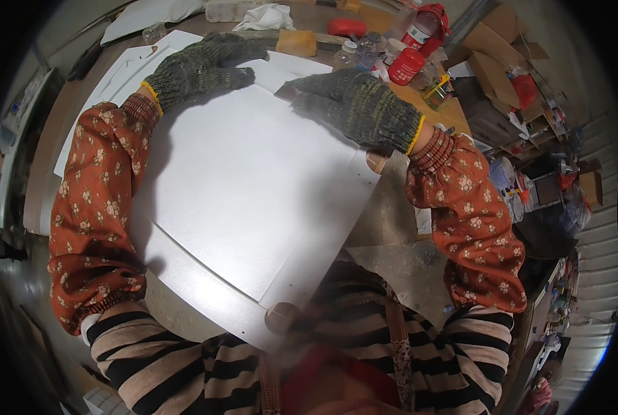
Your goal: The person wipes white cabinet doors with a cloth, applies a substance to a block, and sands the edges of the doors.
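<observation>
A white cabinet door panel point(247, 166) lies in front of me, its near corner close to my body. Grooves frame its middle, and two round hinge holes show along the right edge. My left hand point(202, 69), in a dark knitted glove, rests on the far left part of the panel with fingers stretched out and thumb apart. In a matching glove, my right hand point(361, 104) lies over the far right part, fingers together and partly blurred. A small flat greyish piece shows by its fingertips; I cannot make out what it is.
More white panels point(77, 142) lie beneath at the left. Beyond are a yellow sponge-like block point(296, 43), a white cloth point(266, 17) and a red object point(347, 28). Bottles and a red container point(406, 66) crowd the far right, with cardboard boxes point(492, 76) behind.
</observation>
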A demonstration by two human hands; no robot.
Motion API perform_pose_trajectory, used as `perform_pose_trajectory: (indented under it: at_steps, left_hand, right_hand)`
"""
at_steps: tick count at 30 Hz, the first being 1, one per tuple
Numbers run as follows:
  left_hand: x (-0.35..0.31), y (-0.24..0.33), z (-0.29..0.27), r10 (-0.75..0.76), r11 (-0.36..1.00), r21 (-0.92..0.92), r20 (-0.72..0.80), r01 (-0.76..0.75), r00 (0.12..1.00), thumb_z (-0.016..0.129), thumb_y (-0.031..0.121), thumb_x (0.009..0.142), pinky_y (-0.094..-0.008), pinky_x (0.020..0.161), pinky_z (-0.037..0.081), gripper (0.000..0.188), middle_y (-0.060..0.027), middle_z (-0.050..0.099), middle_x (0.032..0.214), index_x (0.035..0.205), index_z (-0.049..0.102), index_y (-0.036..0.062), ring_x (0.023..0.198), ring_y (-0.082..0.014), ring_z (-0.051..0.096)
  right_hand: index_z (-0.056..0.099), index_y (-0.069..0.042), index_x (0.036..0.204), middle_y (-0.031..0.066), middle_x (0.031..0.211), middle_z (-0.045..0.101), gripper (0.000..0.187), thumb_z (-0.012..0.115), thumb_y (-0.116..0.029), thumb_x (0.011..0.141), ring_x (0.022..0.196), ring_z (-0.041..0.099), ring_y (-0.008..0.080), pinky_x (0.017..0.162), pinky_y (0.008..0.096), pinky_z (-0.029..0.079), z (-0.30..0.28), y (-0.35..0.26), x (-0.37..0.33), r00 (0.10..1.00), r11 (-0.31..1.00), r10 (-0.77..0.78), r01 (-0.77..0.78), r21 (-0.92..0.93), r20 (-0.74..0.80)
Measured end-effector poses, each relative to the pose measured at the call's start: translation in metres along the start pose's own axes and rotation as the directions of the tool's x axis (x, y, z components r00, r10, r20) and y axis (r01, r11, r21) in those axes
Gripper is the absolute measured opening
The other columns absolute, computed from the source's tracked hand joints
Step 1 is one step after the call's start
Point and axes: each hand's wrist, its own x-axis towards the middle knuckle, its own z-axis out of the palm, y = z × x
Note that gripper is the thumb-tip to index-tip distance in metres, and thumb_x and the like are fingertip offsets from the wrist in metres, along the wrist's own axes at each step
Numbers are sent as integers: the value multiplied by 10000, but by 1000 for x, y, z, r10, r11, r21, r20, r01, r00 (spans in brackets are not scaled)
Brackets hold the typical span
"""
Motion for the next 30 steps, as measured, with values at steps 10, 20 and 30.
perform_pose_trajectory:
  at_steps: [10,20,30]
  left_hand:
    - [-2,2,3,-43,998,54,-14,43,999,616,227,869,-358,1031,375,392,-89,485,1283,1244,552,132,1220,-242,437]
    - [16,7,2,13,1000,11,40,-13,999,548,479,882,-378,999,422,482,-104,506,1268,1285,509,217,1165,-251,484]
    - [-1,-7,5,17,991,136,-26,-13,1000,564,464,877,-369,1030,383,499,-97,499,1300,1294,512,194,1181,-249,477]
  right_hand:
    - [568,-5,1025,123,665,625,240,527,-166,852,600,610,276,538,422,451,-10,-47,5,871,895,435,-447,-2,228]
    - [555,23,1018,135,638,616,254,547,-158,840,549,608,268,485,407,458,-21,-48,9,856,888,452,-407,-212,252]
    - [552,28,1042,117,649,621,285,560,-145,817,551,607,263,494,410,460,-16,-45,13,920,946,317,-289,-149,232]
